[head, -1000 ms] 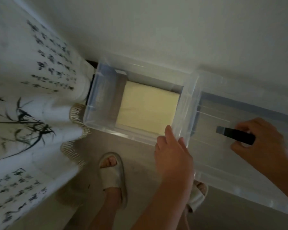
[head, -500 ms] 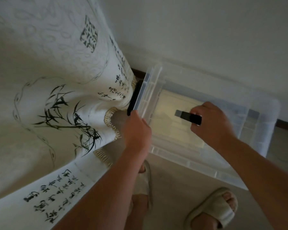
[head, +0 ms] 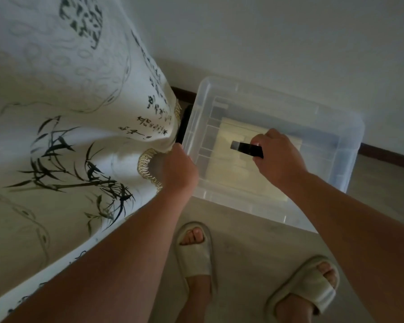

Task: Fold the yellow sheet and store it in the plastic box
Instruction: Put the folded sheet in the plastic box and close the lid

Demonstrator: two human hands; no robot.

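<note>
A clear plastic box stands on the floor against the wall, with its clear lid lying over it. The folded yellow sheet lies flat inside and shows through the lid. My right hand grips the black handle in the middle of the lid. At the lid's left edge, my left hand curls its fingers over the rim, just below a black side latch. The fingertips of that hand are hidden.
A white cloth with ink bamboo print and a fringed hem hangs close on the left, touching the box's left side. A dark baseboard runs along the wall. My feet in pale slippers stand on the floor in front.
The lid, which stood off to the right of the open box, has slid left and now covers it. Both hands moved left with it.
</note>
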